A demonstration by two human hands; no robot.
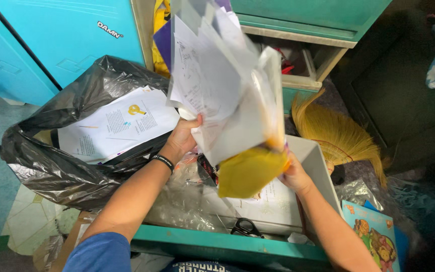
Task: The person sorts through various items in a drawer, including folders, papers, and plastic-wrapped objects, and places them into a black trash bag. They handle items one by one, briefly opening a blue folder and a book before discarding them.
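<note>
My left hand (183, 136) and my right hand (294, 175) together hold up a thick sheaf of loose white papers (217, 85) above an open teal drawer (227, 245). A yellow sheet or folder (247, 171) hangs at the bottom of the sheaf, near my right hand. My left wrist wears a black band (163, 161). Inside the drawer lie clear plastic bags (185, 201), a printed sheet (268, 204) and black-handled scissors (246, 228).
A black rubbish bag (51, 166) with printed papers (117, 126) in it stands at the left. A straw broom (333, 133) lies at the right, with a colourful children's book (376, 236) below it. Blue cabinet doors (61, 40) and another open teal drawer (303, 65) stand behind.
</note>
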